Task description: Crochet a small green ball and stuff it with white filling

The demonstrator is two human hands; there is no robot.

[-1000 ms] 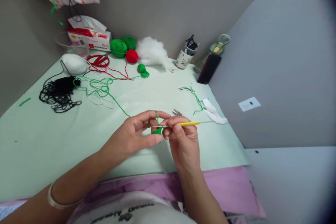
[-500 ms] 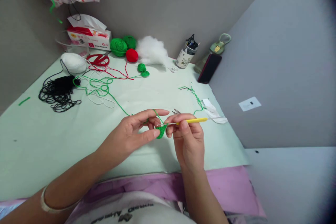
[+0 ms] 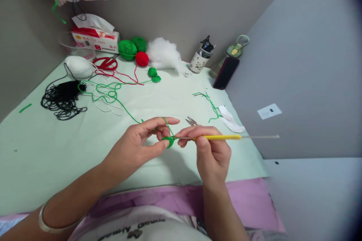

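Between the thumb and fingers of my left hand is pinched a small green crochet piece. Green yarn loops over the left index finger, which is stretched out, and runs down to the piece. My right hand grips a crochet hook by its yellow handle. The hook's thin metal shaft points left, its tip at the edge of the green piece; a second metal end sticks out to the right. Behind the right fingers lie small scissors, partly hidden.
At the back are green yarn balls, a red ball, white stuffing, a tissue pack and a pen cup. A phone leans by a bottle. Black yarn lies left; yarn scraps lie right.
My right hand has moved a little right with the hook, drawing more of it away from the green piece. The left hand and piece have shifted slightly left.
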